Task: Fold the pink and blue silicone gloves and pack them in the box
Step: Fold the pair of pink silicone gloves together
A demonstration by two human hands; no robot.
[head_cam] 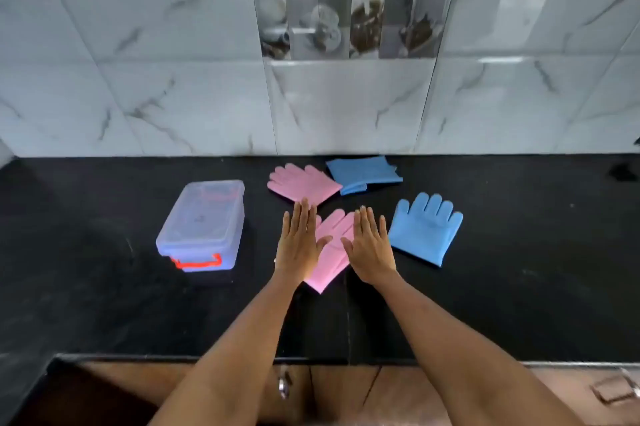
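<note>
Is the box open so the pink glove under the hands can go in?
No. The lid sits on the box, so it blocks the near pink glove. The counter between them looks bare.

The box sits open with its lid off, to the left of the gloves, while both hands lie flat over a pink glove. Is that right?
Not quite. The box has its lid on, with the orange latch at its near end, as the head view shows. The rest holds: it sits left of the gloves, and the left hand and right hand lie flat over the near pink glove.
</note>
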